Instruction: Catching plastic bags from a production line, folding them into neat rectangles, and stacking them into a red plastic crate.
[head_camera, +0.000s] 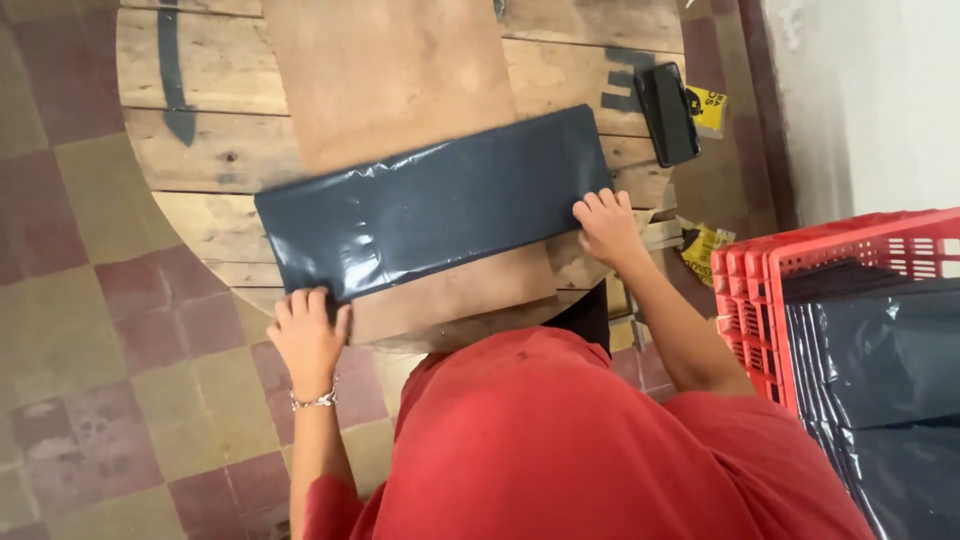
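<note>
A folded dark grey plastic bag (440, 205) lies slanted across the middle of the frame, on a brown board (400, 80) laid over a round wooden table (200, 150). The left hand (308, 335), a silver bracelet (315, 401) at its wrist, presses fingers down on the bag's lower left corner. The right hand (607, 228) rests flat against the bag's right end, fingers together, gripping nothing. A black phone (667, 112) sits at upper right. At the right edge, a red crate (760, 300) holds more dark bags (880, 380).
</note>
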